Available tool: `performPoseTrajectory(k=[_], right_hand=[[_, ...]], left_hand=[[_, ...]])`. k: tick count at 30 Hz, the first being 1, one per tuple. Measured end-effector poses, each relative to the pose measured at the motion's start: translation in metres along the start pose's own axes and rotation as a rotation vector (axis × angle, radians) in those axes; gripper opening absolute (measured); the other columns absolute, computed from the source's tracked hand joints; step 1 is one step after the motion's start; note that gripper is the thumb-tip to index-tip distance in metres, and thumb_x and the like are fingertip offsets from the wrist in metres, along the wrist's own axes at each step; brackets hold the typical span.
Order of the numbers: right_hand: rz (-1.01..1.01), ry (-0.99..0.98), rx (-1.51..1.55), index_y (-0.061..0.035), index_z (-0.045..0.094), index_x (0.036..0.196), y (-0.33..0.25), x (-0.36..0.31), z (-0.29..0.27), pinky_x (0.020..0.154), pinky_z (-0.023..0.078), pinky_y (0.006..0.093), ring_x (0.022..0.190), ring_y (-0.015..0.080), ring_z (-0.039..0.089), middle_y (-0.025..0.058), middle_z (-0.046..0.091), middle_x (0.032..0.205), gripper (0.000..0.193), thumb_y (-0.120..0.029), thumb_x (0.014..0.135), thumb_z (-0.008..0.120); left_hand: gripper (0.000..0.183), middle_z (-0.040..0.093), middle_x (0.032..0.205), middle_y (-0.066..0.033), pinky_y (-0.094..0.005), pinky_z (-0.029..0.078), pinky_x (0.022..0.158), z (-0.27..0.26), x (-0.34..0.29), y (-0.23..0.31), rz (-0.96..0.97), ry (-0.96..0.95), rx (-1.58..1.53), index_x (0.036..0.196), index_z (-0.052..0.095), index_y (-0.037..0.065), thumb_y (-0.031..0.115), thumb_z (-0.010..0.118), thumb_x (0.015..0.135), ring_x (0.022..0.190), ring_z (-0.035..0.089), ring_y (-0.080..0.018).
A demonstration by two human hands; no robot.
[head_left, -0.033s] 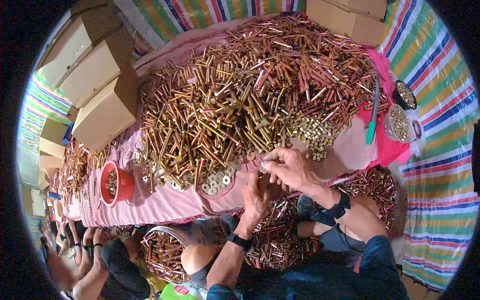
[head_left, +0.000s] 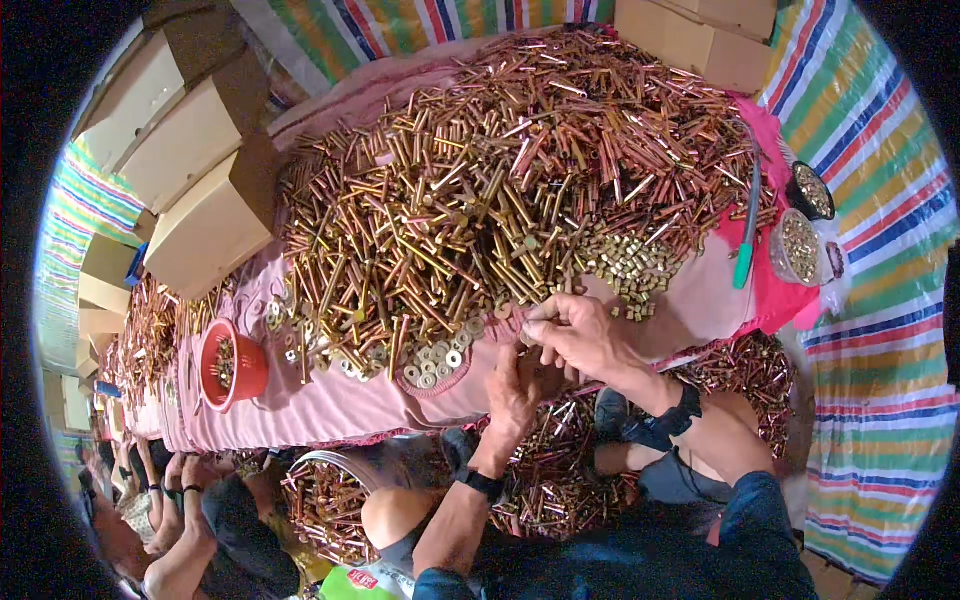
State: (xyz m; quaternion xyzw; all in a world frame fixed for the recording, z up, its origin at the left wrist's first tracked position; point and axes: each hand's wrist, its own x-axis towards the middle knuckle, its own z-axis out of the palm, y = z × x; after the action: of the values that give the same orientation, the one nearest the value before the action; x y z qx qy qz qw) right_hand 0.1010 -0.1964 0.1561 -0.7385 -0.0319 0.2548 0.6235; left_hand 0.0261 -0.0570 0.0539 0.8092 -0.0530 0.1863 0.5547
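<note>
My right hand is closed in a pinch at the near edge of the pink cloth. Just below and left of it, my left hand has its fingers curled, almost meeting the right fingertips. Whatever small piece sits between the two hands is too small and covered to name. Beyond them rises a large heap of brass-coloured bolts. Flat round washers lie left of my hands, and a patch of small cylindrical nuts lies to their right.
A red plastic basket with small parts stands at left. A green-handled tool and a clear tub of small parts lie at right. Cardboard boxes stand far left. More bolts fill the space below the cloth. Co-workers' arms show lower left.
My hands keep the same place and pose. At the lower left, a co-worker has shifted slightly.
</note>
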Motion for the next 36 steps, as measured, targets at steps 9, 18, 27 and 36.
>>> performPoseTrajectory(k=[9, 18, 27, 36], right_hand=[[-0.206, 0.107, -0.372, 0.0014, 0.068, 0.099, 0.022, 0.013, -0.023, 0.054, 0.053, 0.028, 0.064, 0.0138, 0.067, 0.0094, 0.071, 0.086, 0.019, -0.018, 0.095, 0.067], [-0.526, -0.033, -0.664, 0.0027, 0.061, 0.092, 0.061, 0.006, -0.013, 0.071, 0.051, 0.0438, 0.081, 0.0365, 0.062, 0.0172, 0.059, 0.088, 0.017, -0.009, 0.083, 0.069], [-0.106, -0.129, -0.554, 0.0027, 0.062, 0.099, 0.034, 0.006, -0.015, 0.073, 0.05, 0.0461, 0.084, 0.0375, 0.064, 0.0189, 0.062, 0.091, 0.019, -0.009, 0.084, 0.067], [-0.487, 0.513, -0.792, -0.0011, 0.059, 0.076, 0.036, 0.028, -0.108, 0.07, 0.048, 0.0481, 0.079, 0.0384, 0.061, 0.0199, 0.059, 0.074, 0.019, -0.017, 0.087, 0.063]], left_hand=[[0.048, 0.059, 0.119, -0.0127, -0.0358, 0.044, 0.1, -0.006, -0.001, 0.001, -0.072, 0.026, -0.032, 0.134, 0.049, -0.001, -0.004, 0.055, 0.086, 0.113, 0.056, -0.0249], [0.057, 0.059, 0.118, -0.0191, -0.0365, 0.047, 0.096, -0.003, 0.002, -0.001, -0.058, 0.129, -0.052, 0.142, 0.04, -0.001, -0.004, 0.062, 0.089, 0.111, 0.059, -0.0294], [0.021, 0.07, 0.09, -0.0159, -0.0388, 0.053, 0.069, -0.008, 0.001, 0.004, -0.123, 0.103, 0.015, 0.118, 0.062, 0.003, 0.014, 0.056, 0.101, 0.076, 0.068, -0.0311], [0.018, 0.068, 0.099, -0.0147, -0.0388, 0.051, 0.079, -0.001, 0.01, 0.004, -0.008, 0.137, 0.126, 0.114, 0.063, 0.004, 0.009, 0.055, 0.099, 0.088, 0.064, -0.0309]])
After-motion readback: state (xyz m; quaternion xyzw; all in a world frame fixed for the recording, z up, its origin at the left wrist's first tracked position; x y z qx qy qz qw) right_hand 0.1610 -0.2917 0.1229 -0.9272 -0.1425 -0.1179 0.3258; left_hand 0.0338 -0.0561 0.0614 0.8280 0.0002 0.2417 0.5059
